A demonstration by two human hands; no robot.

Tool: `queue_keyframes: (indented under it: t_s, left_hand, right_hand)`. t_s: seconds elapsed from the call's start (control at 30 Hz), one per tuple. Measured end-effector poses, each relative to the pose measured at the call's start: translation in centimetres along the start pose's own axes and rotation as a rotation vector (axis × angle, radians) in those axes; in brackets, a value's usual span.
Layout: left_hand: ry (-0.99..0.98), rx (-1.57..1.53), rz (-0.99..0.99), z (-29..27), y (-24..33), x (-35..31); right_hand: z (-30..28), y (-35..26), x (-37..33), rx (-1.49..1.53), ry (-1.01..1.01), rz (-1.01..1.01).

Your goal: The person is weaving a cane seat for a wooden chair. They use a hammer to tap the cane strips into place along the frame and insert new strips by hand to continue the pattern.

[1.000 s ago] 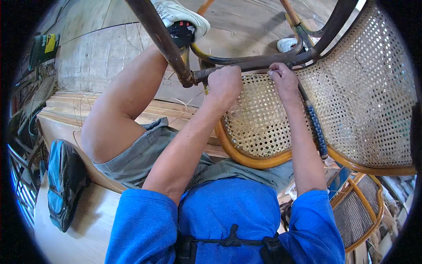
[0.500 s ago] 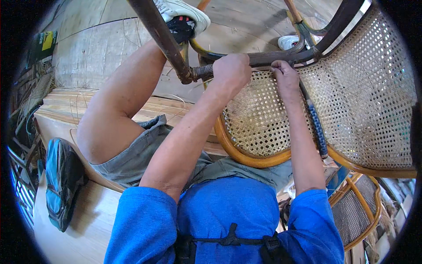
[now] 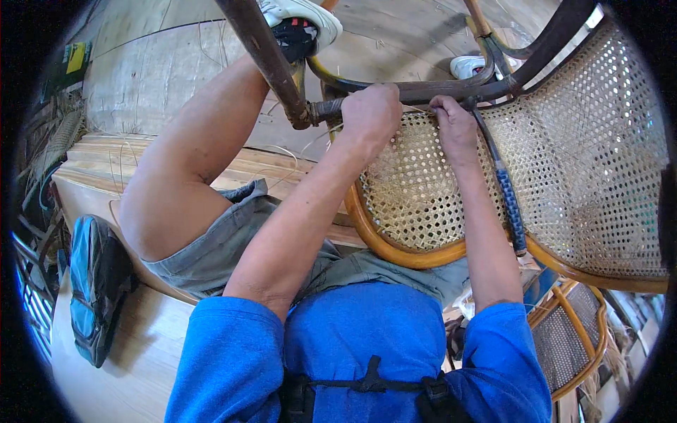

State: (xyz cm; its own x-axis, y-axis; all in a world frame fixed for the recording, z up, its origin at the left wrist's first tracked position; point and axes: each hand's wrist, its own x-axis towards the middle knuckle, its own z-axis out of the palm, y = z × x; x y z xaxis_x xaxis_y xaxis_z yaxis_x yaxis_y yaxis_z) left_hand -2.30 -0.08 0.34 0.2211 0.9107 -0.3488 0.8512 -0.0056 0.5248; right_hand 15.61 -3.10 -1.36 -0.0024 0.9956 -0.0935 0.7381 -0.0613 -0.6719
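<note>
Two bare hands close in on the dark rail of a cane chair

From where I stand, the cane chair (image 3: 419,194) leans over the person's lap, its orange near rim against the shorts, presumably so the dark rail (image 3: 458,89) along the panel's far edge sits within easy reach. The left hand (image 3: 371,116) is curled into a loose fist at that edge, knuckles up; I cannot tell what is inside it. The right hand (image 3: 455,130), just along the edge, has thumb and forefinger drawn together, seemingly on a thin pale strand that shows between the two hands.

A tool with a blue-wrapped handle (image 3: 509,204), probably a hammer, lies across the panel from rail to near rim, close beside the right forearm; perhaps it is parked there to be handy, though it crowds that arm. A dark post (image 3: 264,63) meets the rail's left end, limiting room on the left hand's side. A teal-and-black bag (image 3: 92,289) rests near the left edge of a pale board (image 3: 166,338), well apart. Another cane piece (image 3: 568,342) stands lower right.
</note>
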Motion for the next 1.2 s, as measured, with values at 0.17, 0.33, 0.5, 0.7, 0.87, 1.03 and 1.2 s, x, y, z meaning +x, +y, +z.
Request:
queue_keyframes:
  t_s: [0.17,0.33,0.5,0.7,0.87,1.03,1.2]
  left_hand:
    - [-0.003,-0.002,-0.002,0.0,0.0,0.0]
    - [-0.020,-0.033,-0.006,-0.4,0.0,-0.2]
    - [-0.024,-0.059,-0.005,-0.5,0.3,-0.3]
    - [-0.040,-0.088,0.031,-0.5,0.0,-0.6]
    - [-0.073,-0.149,0.046,-0.3,0.3,-0.8]
    - [-0.093,-0.170,0.080,-0.9,1.4,-0.8]
    - [-0.078,-0.175,0.114,-0.7,1.4,-1.2]
  right_hand:
    - [0.4,0.2,-0.2,-0.089,0.020,-0.106]
    - [0.7,0.6,-0.1,-0.174,0.037,-0.192]
    - [0.7,0.9,-0.2,-0.251,0.039,-0.229]
    - [1.0,0.9,0.1,-0.267,0.043,-0.235]
    - [0.7,-0.3,-0.3,-0.280,-0.009,-0.076]
    - [1.4,1.7,-0.2,-0.285,0.071,-0.299]
    - [0.9,0.8,-0.3,-0.299,-0.015,-0.307]
